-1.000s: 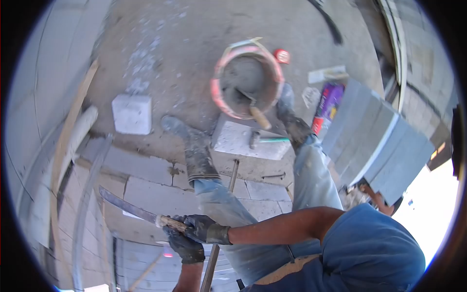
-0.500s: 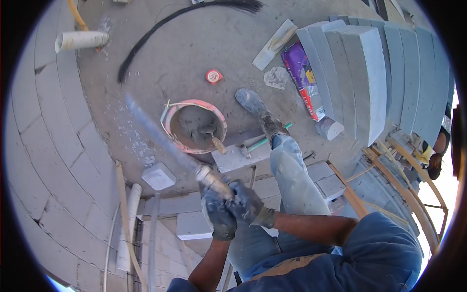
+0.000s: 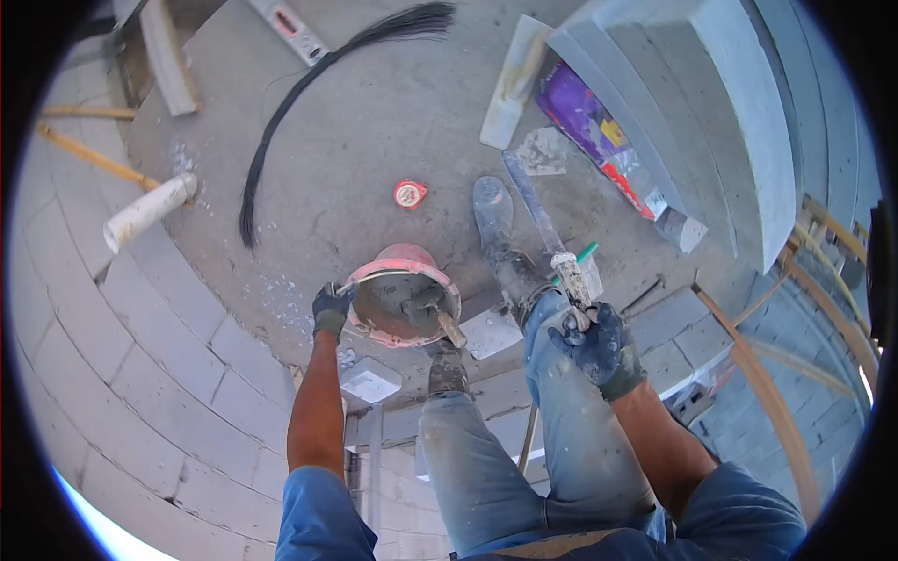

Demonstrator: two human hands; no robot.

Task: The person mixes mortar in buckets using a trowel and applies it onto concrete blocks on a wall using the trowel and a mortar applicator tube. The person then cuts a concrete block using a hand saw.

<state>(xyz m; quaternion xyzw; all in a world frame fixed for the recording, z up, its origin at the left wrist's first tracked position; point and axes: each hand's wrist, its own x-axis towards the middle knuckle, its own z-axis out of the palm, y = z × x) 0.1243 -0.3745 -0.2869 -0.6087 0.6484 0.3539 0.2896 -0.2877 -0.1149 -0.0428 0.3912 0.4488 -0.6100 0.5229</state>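
My left hand [image 3: 333,309], in a dark glove, is closed at the left rim of a red bucket [image 3: 409,257], where its handle meets the rim. The bucket tilts and holds grey mortar [image 3: 388,304] with a trowel [image 3: 450,329] resting in it, wooden handle over the edge. In my gloved right hand [image 3: 603,351] is the wrapped handle of a long blade [image 3: 533,201], its tip pointing up and away. The blade passes beside my right boot. Under it, a green-handled hammer [image 3: 586,253] shows in part.
A red tape measure [image 3: 409,194], a bundle of black wire [image 3: 281,117] and a level [image 3: 290,33] lie on the floor. At the right stand large grey blocks [image 3: 673,103] beside a purple bag [image 3: 575,107]. A white pipe [image 3: 150,212] lies at the left. Timber [image 3: 762,393] leans lower right.
My left hand has let go of the blade's handle and moved to the bucket's rim. The blade has swung right in my right hand. The bucket now tilts, and the view has shifted.
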